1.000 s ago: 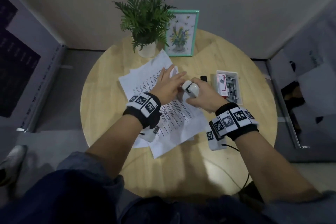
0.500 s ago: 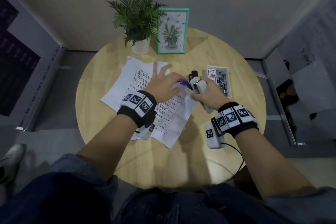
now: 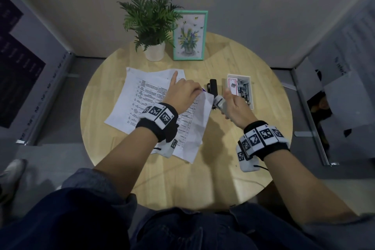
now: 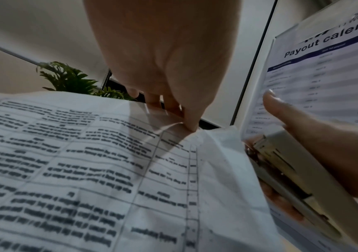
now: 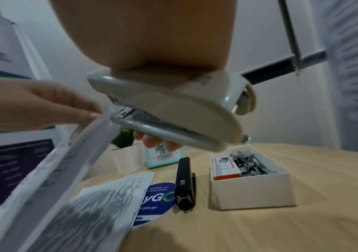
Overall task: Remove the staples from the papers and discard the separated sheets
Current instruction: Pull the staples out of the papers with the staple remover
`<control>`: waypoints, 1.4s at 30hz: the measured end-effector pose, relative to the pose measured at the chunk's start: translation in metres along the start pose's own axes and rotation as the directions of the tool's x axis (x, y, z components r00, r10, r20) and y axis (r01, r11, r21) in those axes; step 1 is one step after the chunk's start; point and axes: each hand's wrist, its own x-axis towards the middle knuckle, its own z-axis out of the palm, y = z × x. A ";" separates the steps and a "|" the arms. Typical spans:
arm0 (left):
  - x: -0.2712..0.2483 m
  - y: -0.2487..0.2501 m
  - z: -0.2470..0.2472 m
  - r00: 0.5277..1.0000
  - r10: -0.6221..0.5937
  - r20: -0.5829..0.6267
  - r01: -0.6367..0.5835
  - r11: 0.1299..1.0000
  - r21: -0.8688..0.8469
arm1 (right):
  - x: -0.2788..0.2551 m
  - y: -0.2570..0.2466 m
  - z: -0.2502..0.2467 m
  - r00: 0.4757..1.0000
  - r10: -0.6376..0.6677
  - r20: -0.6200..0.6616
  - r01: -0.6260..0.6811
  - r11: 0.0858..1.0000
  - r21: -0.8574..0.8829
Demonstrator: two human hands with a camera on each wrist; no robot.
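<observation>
Stapled printed papers (image 3: 150, 101) lie on the round wooden table (image 3: 203, 180). My left hand (image 3: 187, 95) pinches the top right corner of the papers (image 4: 87, 170) and holds it raised off the table, index finger pointing away. My right hand (image 3: 233, 107) grips a pale grey stapler (image 3: 218, 102) just right of that corner. In the right wrist view the grey stapler (image 5: 169, 109) has its nose at the lifted paper edge (image 5: 51, 170), beside my left fingertips (image 5: 87, 116). The left wrist view shows the stapler (image 4: 292, 170) close to the pinched corner.
A black stapler (image 3: 213, 86) lies behind my hands, on a round blue sticker (image 5: 158, 196). To its right stands a white box of staples (image 3: 240, 89). A potted plant (image 3: 151, 26) and a framed picture (image 3: 189, 35) are at the back. Loose sheets (image 5: 119, 192) lie underneath.
My left hand has gone from lying on the papers to pinching their corner and lifting it. The right hand has kept hold of the grey stapler beside it.
</observation>
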 end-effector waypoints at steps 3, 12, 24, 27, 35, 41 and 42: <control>0.002 0.006 0.003 1.000 0.007 -0.021 -0.006 0.999 0.043 | -0.002 -0.001 0.003 0.992 -0.125 0.034 0.129 0.967 -0.221; -0.004 0.015 0.009 0.993 0.114 -0.016 -0.115 0.989 -0.087 | -0.008 0.013 0.003 0.997 -0.071 -0.040 0.069 0.996 -0.060; -0.009 0.017 0.006 0.999 0.046 -0.011 -0.047 0.988 -0.145 | -0.010 0.005 -0.001 0.987 -0.159 0.024 0.159 0.939 -0.305; -0.010 0.022 0.007 0.998 0.043 -0.035 -0.046 0.994 -0.098 | -0.007 0.003 0.002 0.982 -0.179 0.059 0.188 0.916 -0.355; -0.008 0.022 0.012 0.993 -0.042 -0.111 0.038 0.998 -0.042 | -0.005 0.007 0.004 0.982 -0.182 0.043 0.184 0.904 -0.385; -0.005 0.025 0.015 0.996 -0.020 -0.088 0.009 0.992 -0.127 | -0.003 0.004 0.006 0.980 -0.192 0.058 0.199 0.886 -0.419; -0.004 0.025 0.015 0.996 -0.017 -0.091 0.005 0.992 -0.126 | -0.002 0.003 0.007 0.980 -0.191 0.059 0.198 0.883 -0.425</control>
